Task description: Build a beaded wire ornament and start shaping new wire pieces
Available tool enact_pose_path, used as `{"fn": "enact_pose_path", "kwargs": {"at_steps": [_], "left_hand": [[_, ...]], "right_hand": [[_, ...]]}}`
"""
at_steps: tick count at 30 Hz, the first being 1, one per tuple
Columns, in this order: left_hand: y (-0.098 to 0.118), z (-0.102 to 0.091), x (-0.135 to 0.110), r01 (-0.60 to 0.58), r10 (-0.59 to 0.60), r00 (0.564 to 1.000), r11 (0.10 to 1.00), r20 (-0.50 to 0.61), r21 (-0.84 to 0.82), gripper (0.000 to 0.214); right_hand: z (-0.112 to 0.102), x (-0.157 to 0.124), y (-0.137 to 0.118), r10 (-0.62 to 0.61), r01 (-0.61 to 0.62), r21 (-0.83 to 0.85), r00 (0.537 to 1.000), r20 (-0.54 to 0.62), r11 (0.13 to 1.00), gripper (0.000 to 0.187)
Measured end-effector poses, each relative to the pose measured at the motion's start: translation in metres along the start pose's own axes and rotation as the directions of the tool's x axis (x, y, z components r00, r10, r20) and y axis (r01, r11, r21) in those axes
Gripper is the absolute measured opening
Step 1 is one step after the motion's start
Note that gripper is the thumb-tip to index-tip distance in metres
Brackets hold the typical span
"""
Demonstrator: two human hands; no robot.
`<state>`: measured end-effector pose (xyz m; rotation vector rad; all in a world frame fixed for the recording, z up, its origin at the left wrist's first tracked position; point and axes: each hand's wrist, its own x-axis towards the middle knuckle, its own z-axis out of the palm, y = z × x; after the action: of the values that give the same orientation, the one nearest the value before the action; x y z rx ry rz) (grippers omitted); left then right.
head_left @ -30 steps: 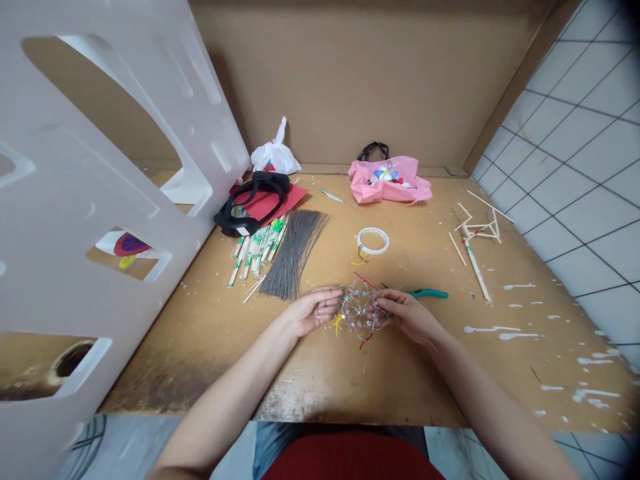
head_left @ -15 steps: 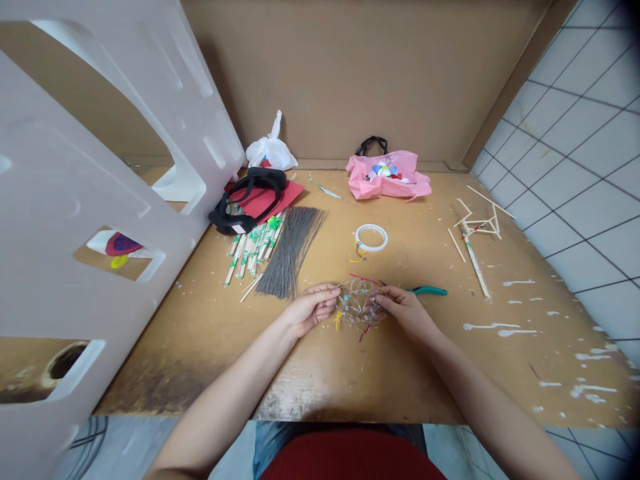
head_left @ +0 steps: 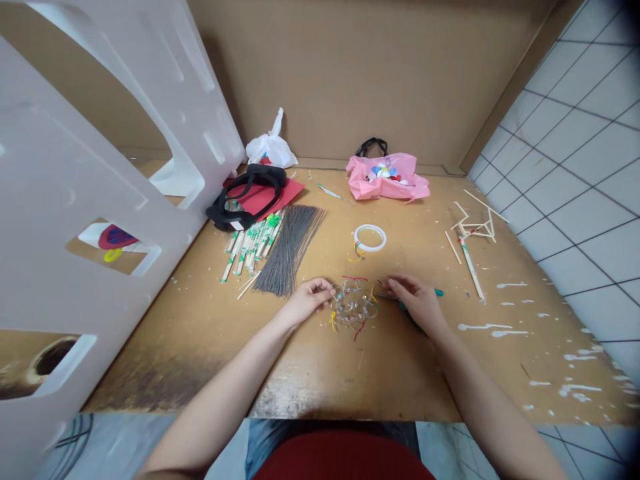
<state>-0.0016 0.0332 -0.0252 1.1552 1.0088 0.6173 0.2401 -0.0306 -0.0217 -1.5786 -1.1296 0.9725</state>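
Note:
A small openwork piece of thin wire and clear beads [head_left: 354, 305], with yellow and red ties on it, sits on the tabletop in front of me. My left hand [head_left: 311, 298] pinches its left edge between thumb and fingertips. Off the piece's right side, my right hand [head_left: 413, 299] hovers over teal-handled pliers [head_left: 439, 293], its thumb and fingers apart. That hand covers much of the pliers, so contact with them is unclear.
Grey wires [head_left: 287, 257] and wrapped chopsticks [head_left: 250, 250] lie left, beside a black head strap [head_left: 250, 193]. Farther back are a white tape ring [head_left: 370, 238] and a pink bag [head_left: 387, 177]. A stick frame [head_left: 475, 230] lies right. A white plastic panel [head_left: 120, 120] stands left.
My right hand has let go of the wire piece and moved slightly right, over the pliers. My left hand keeps its pinch, and the wire piece has shifted a little left and lower.

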Motion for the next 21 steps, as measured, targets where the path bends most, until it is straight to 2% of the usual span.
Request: {"fn": "enact_pose_path", "kwargs": {"at_steps": [2, 4, 6, 8, 12, 15, 21], "left_hand": [[0.0, -0.002, 0.0, -0.008, 0.008, 1.0, 0.999, -0.005, 0.04, 0.031], [0.001, -0.003, 0.0, -0.002, 0.002, 1.0, 0.999, 0.002, 0.048, 0.029], [0.001, -0.004, 0.001, 0.004, -0.005, 1.0, 0.999, 0.014, 0.042, 0.026], [0.001, -0.004, 0.001, -0.001, 0.0, 1.0, 0.999, 0.027, 0.035, 0.024], [-0.002, -0.005, 0.003, -0.03, 0.028, 0.998, 0.998, 0.054, 0.049, 0.019], [-0.005, -0.005, 0.004, -0.052, 0.048, 0.997, 0.997, 0.06, 0.065, 0.016], [-0.004, -0.005, 0.004, -0.043, 0.039, 0.997, 0.996, 0.063, 0.075, 0.014]], "right_hand": [[-0.005, 0.007, -0.006, -0.065, 0.063, -0.159, 0.998, -0.012, 0.985, 0.026], [-0.006, 0.018, -0.015, -0.17, 0.184, -0.392, 0.983, 0.07, 0.901, 0.022], [-0.001, 0.035, -0.026, -0.239, 0.345, -0.625, 0.938, 0.249, 0.701, 0.019], [0.007, 0.055, -0.039, -0.195, 0.376, -0.819, 0.926, 0.322, 0.434, 0.022], [0.026, 0.097, -0.059, -0.159, 0.359, -0.874, 0.933, 0.323, 0.327, 0.024], [0.035, 0.119, -0.064, -0.147, 0.37, -0.894, 0.928, 0.342, 0.255, 0.024], [0.048, 0.133, -0.059, -0.09, 0.431, -0.884, 0.902, 0.421, 0.182, 0.023]]}}
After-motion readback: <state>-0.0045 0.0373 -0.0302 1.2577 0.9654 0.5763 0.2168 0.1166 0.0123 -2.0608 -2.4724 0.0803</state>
